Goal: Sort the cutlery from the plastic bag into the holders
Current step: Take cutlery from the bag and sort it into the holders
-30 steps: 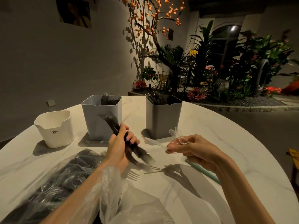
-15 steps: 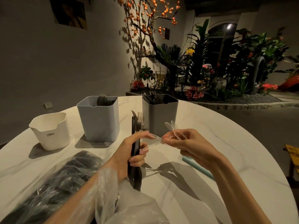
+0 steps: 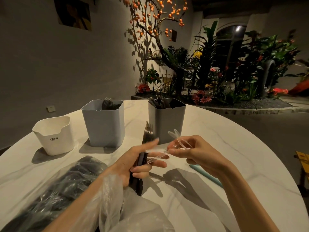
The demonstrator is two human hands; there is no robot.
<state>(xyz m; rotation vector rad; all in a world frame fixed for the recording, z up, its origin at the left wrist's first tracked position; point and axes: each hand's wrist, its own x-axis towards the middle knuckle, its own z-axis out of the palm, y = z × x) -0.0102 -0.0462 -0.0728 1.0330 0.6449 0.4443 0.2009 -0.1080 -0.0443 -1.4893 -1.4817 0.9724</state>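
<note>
My left hand (image 3: 133, 163) grips a bundle of black forks (image 3: 147, 139) upright, tines up, its forefinger stretched toward the clear spoons. My right hand (image 3: 195, 153) pinches a few clear plastic spoons (image 3: 173, 141), their handles reaching left to my left fingers. Behind them stand three holders: a white one (image 3: 53, 136) at the left, a light blue one (image 3: 103, 124) with black forks inside, and a grey one (image 3: 167, 121) with dark cutlery. The clear plastic bag (image 3: 63, 186), with dark cutlery in it, lies at the lower left and drapes over my left forearm.
The round white marble table (image 3: 234, 156) carries everything; its edge curves off to the right. A pale teal stick (image 3: 205, 174) lies on the table under my right wrist. Plants and a tree with orange fruit stand beyond the table.
My left hand has swung the black forks from slanted to upright and moved right to meet the clear spoons. My right hand has stayed about where it was.
</note>
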